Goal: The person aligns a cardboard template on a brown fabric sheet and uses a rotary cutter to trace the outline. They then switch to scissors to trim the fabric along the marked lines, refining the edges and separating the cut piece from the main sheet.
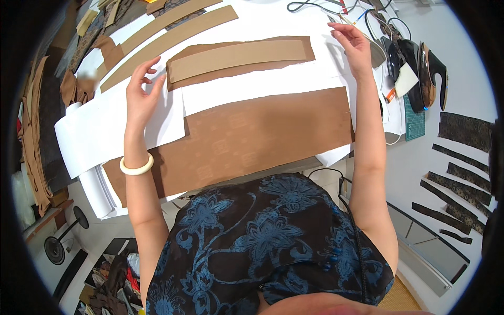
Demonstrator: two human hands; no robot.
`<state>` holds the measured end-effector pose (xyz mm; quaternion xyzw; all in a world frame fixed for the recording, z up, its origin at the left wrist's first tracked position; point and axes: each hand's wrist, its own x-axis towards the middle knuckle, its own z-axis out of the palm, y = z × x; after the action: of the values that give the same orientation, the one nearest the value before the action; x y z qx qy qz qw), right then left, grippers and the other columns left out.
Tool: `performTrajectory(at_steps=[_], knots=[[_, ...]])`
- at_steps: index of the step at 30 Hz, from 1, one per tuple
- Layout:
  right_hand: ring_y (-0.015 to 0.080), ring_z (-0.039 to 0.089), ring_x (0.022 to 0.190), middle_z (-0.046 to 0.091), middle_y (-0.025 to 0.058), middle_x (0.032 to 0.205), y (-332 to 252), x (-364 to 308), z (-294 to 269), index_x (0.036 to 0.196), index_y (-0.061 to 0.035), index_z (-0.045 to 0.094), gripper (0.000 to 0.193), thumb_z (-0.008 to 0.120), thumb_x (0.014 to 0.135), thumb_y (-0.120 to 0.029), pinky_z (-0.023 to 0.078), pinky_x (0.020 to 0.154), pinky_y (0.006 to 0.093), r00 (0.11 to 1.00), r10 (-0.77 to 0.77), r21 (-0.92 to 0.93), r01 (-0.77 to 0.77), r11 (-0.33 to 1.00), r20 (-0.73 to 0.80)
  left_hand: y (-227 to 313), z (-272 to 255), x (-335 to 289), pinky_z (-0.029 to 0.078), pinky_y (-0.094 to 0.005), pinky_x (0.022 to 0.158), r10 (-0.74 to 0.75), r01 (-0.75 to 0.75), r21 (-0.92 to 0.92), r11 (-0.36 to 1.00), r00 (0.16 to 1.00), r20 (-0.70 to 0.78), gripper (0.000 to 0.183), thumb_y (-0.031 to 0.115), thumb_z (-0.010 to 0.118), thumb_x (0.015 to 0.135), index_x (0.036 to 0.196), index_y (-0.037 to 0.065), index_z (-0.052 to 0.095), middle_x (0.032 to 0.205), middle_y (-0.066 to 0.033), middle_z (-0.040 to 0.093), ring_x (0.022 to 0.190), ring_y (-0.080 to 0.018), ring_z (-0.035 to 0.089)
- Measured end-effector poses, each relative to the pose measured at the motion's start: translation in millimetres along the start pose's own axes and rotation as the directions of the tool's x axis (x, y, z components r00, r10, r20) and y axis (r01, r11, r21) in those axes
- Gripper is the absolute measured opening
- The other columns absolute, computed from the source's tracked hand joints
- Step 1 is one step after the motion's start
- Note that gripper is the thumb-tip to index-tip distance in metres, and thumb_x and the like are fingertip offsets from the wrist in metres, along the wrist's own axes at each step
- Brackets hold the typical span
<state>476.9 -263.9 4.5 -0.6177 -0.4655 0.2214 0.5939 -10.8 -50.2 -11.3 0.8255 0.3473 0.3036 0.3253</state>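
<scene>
A curved tan strip (236,58), stiff like card, lies on a slightly larger piece of brown fabric (310,48) on white paper. My left hand (143,93) hovers by the left end of this fabric, fingers loosely bent and apart, with nothing seen in it. Beyond the right end, above the paper, my right hand (354,48) is raised, its thumb and forefinger a little apart and no object visible between them. Nearer to me, a long brown fabric panel (236,139) with a faint pattern spreads between my forearms.
More tan strips (178,42) lie at the far left. A white paper roll (97,191) sits at the table's left edge. On the right are cables (370,26), an orange-handled tool (390,94) and a green cutting mat (415,118). Dark patterned fabric strips (459,184) lie farther right.
</scene>
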Motion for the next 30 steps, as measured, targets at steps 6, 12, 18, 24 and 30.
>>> performTrajectory(at_steps=[6, 12, 18, 24, 30], knots=[[0.0089, 0.068, 0.098, 0.078, 0.0014, 0.110, -5.1, -25.7, -8.1, 0.112, -0.0046, 0.075, 0.014, 0.069, 0.101, -0.010, 0.053, 0.089, 0.0264, 0.994, 0.091, -0.235, -0.103, 0.966, -0.063, 7.9, 2.4, -3.8, 0.051, -0.0337, 0.099, 0.024, -0.024, -0.023, 0.999, 1.000, -0.019, 0.034, 0.005, 0.071, 0.095, 0.130, 0.007, 0.072, 0.120, -0.0074, 0.073, 0.109, -0.0185, 0.066], [0.0097, 0.069, 0.096, 0.078, 0.0031, 0.107, -14.5, -63.8, -38.4, 0.108, -0.0032, 0.077, 0.013, 0.069, 0.100, -0.010, 0.054, 0.087, 0.0264, 0.972, 0.068, -0.353, -0.146, 0.924, -0.224, 35.2, 7.5, -9.5, 0.050, -0.0371, 0.104, 0.098, -0.099, 0.076, 0.992, 0.995, 0.020, 0.032, 0.007, 0.071, 0.095, 0.128, 0.005, 0.071, 0.123, -0.0124, 0.072, 0.117, -0.0252, 0.067], [0.0121, 0.071, 0.095, 0.079, 0.0052, 0.102, -11.6, -83.1, -47.4, 0.111, -0.0012, 0.077, 0.020, 0.070, 0.101, -0.017, 0.055, 0.084, 0.0278, 0.971, 0.160, -0.419, -0.222, 0.880, -0.178, 28.1, 6.4, -0.9, 0.050, -0.0396, 0.106, 0.056, -0.062, 0.133, 0.989, 0.997, 0.048, 0.033, 0.009, 0.071, 0.095, 0.129, 0.006, 0.071, 0.126, -0.0127, 0.072, 0.122, -0.0276, 0.066], [0.0208, 0.074, 0.094, 0.079, 0.0098, 0.102, -3.7, -20.9, 12.2, 0.115, -0.0054, 0.077, 0.025, 0.069, 0.100, -0.024, 0.057, 0.088, 0.0339, 0.984, 0.172, -0.606, -0.107, 0.788, 0.049, -0.3, 12.0, -4.0, 0.051, -0.0395, 0.105, -0.053, 0.060, 0.104, 0.993, 0.997, -0.063, 0.038, 0.011, 0.072, 0.095, 0.133, 0.009, 0.069, 0.128, -0.0123, 0.071, 0.122, -0.0276, 0.065], [0.0178, 0.071, 0.083, 0.078, 0.0066, 0.091, 3.8, 1.2, 42.4, 0.106, -0.0054, 0.078, 0.028, 0.077, 0.094, -0.030, 0.056, 0.078, 0.0319, 0.972, 0.234, -0.733, -0.138, 0.666, 0.029, -6.8, 1.3, -24.8, 0.052, -0.0396, 0.104, -0.042, 0.053, 0.171, 0.984, 0.997, -0.067, 0.041, 0.010, 0.076, 0.091, 0.132, 0.009, 0.069, 0.128, -0.0103, 0.071, 0.117, -0.0272, 0.065]])
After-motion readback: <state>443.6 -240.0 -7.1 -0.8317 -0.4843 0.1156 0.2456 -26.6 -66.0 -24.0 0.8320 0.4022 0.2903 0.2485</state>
